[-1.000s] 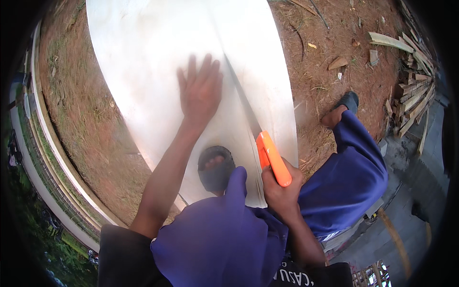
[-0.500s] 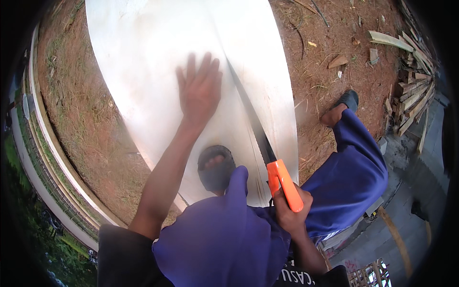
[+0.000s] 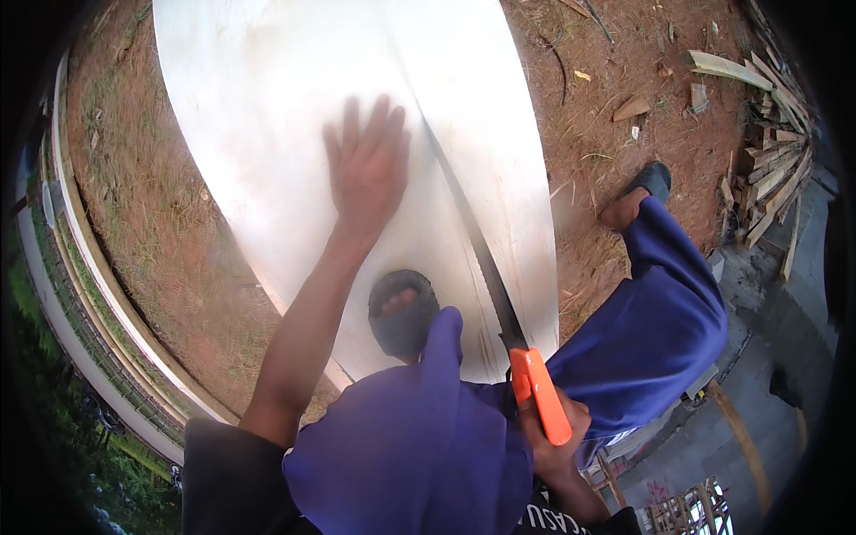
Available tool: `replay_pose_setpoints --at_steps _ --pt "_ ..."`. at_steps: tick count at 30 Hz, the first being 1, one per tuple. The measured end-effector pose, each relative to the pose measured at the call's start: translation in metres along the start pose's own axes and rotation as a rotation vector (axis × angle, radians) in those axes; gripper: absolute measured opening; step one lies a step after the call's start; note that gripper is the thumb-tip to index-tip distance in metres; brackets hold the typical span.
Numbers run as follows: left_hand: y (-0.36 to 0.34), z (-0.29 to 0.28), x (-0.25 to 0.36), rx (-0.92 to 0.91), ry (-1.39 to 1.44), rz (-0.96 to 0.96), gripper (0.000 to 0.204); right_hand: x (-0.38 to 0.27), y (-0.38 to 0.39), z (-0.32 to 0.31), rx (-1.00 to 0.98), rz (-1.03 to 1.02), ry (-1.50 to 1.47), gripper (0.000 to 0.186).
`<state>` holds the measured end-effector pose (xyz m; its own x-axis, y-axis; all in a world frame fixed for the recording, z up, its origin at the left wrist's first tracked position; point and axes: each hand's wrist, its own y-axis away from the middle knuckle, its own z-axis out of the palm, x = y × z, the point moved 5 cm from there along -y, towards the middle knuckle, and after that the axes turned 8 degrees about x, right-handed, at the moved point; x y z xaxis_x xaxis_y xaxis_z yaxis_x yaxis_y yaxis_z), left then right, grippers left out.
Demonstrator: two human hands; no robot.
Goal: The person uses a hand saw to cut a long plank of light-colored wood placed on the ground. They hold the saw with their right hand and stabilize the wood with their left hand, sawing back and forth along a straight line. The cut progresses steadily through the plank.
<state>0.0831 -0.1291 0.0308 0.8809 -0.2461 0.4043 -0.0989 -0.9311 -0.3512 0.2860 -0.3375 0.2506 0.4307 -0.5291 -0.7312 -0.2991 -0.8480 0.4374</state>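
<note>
A large pale board (image 3: 259,134), probably plywood, stretches away in front of me. My left hand (image 3: 367,174) lies flat on it with the fingers spread, left of the cut line. My right hand (image 3: 553,432) is wrapped round the orange handle of a handsaw (image 3: 481,254). The dark toothed blade slants up and to the left along the board, its far end at the cut, which continues faintly beyond it. My sandalled foot (image 3: 403,312) rests on the board between my left forearm and the blade.
My other foot (image 3: 655,181) stands on the reddish soil (image 3: 615,53) right of the board. A stack of wooden offcuts (image 3: 774,183) lies at the far right. Grey concrete (image 3: 713,455) is at lower right, and a long pale edge (image 3: 107,276) curves along the left.
The saw has been drawn back toward me and slightly right, with my right hand lower. My left hand stays flat on the board, shifted only slightly left in the picture.
</note>
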Motion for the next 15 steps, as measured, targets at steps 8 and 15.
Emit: replay_pose_setpoints --at_steps 8,15 --pt "-0.006 0.005 0.008 -0.050 -0.035 0.035 0.036 -0.031 -0.196 0.096 0.032 0.124 -0.052 0.020" --pt "-0.002 0.006 0.001 -0.036 -0.039 0.016 0.035 -0.008 -0.015 0.008 0.042 0.024 -0.010 0.025"
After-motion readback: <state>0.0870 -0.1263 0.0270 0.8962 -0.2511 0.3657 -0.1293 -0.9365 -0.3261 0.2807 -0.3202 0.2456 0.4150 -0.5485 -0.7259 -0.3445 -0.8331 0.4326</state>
